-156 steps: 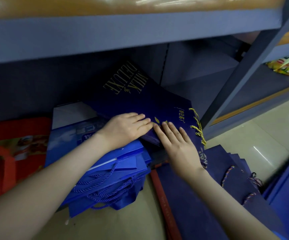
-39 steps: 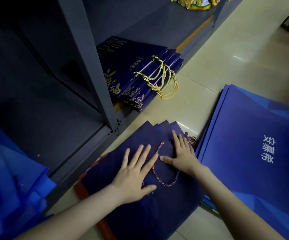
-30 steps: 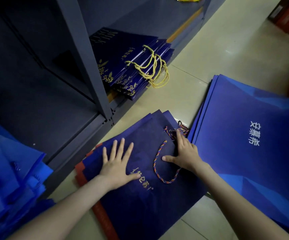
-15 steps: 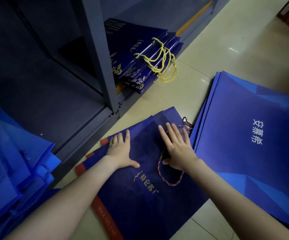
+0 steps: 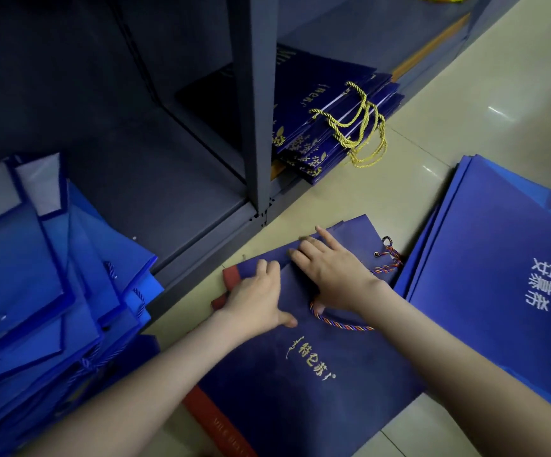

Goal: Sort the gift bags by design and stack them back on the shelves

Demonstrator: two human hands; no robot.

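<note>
Now left hand (image 5: 254,298) grip tight on edge of navy gift bags (image 5: 300,397); right hand (image 5: 333,275) flat atop, unclenched.

Glossy beige tile floor (image 5: 498,94); grey metal shelving (image 5: 175,192); dim light

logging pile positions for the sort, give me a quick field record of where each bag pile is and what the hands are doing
left hand: grips the left edge of the navy bags, thumb on top
right hand: flat on the navy bags, beside their striped cord handle
navy bags: on the floor, over a red bag
yellow-handled bags: stacked on the bottom shelf
white-lettered blue bags: on the floor, right
bright blue bags: heaped at far left
</note>
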